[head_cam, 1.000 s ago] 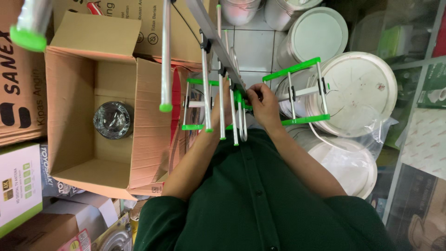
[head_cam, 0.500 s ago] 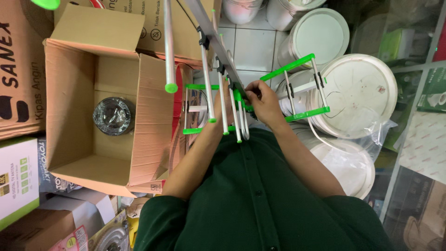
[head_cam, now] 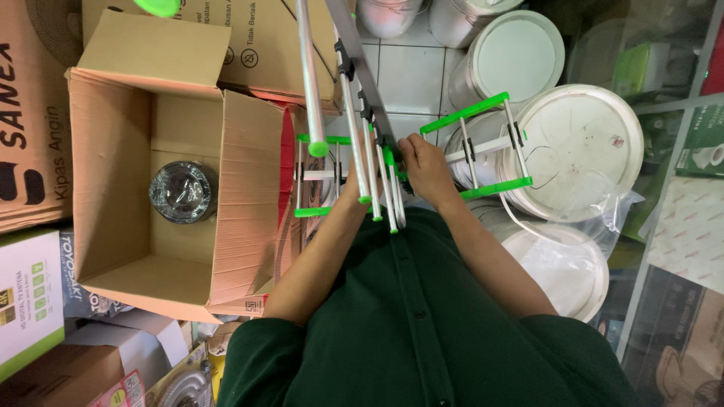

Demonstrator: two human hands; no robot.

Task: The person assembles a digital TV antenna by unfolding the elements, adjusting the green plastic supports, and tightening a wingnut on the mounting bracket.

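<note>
Gripping antenna mid-boom, both hands, beside open box

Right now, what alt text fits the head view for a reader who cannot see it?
Both hands, left hand and right hand, grip a metal antenna with green-tipped rods over a tiled floor. An open cardboard box holding a coiled cable sits to the left; white lidded buckets to the right.

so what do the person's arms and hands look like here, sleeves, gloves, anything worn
Both hands are bare: no gloves, and no rings or watch that the view shows. The left hand and right hand come out of a dark green buttoned shirt with short sleeves ending near the elbows, so the forearms are uncovered.
</note>
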